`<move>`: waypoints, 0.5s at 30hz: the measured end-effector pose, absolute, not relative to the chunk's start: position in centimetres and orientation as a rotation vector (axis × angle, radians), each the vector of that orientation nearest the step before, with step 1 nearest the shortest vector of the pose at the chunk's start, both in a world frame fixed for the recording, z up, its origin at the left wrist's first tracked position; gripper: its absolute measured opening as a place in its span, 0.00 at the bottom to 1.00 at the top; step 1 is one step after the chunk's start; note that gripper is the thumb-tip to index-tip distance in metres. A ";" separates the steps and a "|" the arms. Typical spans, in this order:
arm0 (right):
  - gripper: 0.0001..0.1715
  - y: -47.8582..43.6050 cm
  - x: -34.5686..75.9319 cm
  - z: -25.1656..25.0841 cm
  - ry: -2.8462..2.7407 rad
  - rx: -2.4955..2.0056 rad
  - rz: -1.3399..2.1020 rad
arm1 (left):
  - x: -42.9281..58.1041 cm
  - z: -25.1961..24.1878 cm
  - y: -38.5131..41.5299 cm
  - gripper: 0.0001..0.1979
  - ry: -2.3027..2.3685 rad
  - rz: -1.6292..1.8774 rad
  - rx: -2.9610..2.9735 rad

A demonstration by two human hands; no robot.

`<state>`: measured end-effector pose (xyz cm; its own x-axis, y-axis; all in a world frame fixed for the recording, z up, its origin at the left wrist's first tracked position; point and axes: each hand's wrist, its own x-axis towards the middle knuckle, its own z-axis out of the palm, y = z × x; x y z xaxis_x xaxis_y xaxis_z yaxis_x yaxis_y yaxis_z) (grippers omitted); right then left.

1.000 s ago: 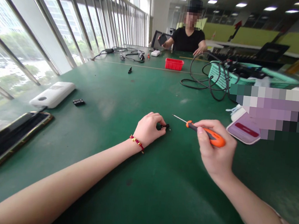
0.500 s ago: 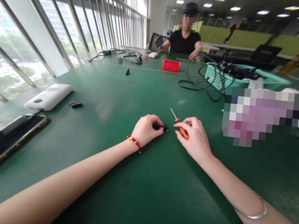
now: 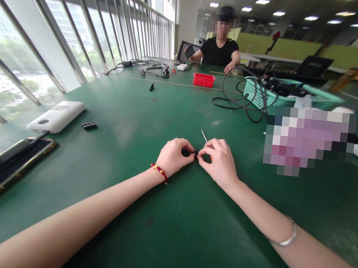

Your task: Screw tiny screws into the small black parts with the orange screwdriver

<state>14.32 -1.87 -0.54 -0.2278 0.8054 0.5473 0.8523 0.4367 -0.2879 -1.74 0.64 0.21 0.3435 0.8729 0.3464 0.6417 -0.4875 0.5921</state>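
Red bin point(image 3: 203, 80) & teal basket point(image 3: 254, 92) w/ blk cable heap point(image 3: 281, 86) sit twd far side; wht power bank point(image 3: 57, 117), blk block point(image 3: 89, 126) on L. Vs 0.5 s ago: R hand point(image 3: 221, 162) moved in, now next to L hand point(image 3: 173, 154). Small blk part point(image 3: 195, 153) pinched btwn L thumb & fingers, R fingertips at its other end, mostly hidden; screwdriver point(image 3: 204, 136) held in R hand, shaft pointing away.

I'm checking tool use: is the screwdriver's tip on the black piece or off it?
Off: the screwdriver sticks out beyond the right hand, pointing away from the black piece.
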 end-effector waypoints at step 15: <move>0.02 -1.9 15.7 -1.2 -1.712 -1.255 0.364 | -1.6 0.3 0.5 0.04 1.257 0.861 2.338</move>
